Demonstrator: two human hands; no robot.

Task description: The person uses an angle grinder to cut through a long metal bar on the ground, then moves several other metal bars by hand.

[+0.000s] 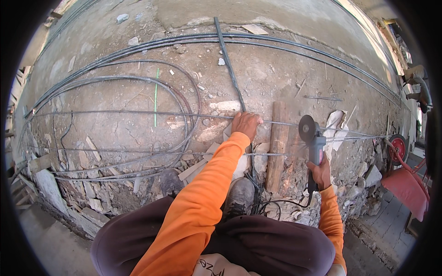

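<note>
My right hand (321,174) is wrapped round the grey body of an angle grinder (316,151). The grinder stands upright, with its dark cutting disc (307,128) at the top, close to the end of a steel rod. My left hand (247,125) is closed on that long thin steel rod (184,113), left of a wooden beam (277,158). The rod crosses over the beam. A second steel rod (207,153) runs across the beam nearer to me. Faint orange sparks show on the rubble below the disc.
Bent bundles of steel bars (152,43) sweep across the far ground, crossed by a straight dark bar (226,55). A black power cord (278,201) loops near my shoe (240,195). Broken rubble (354,184) lies right, beside a red wheelbarrow (407,188). A green strip (156,96) lies left.
</note>
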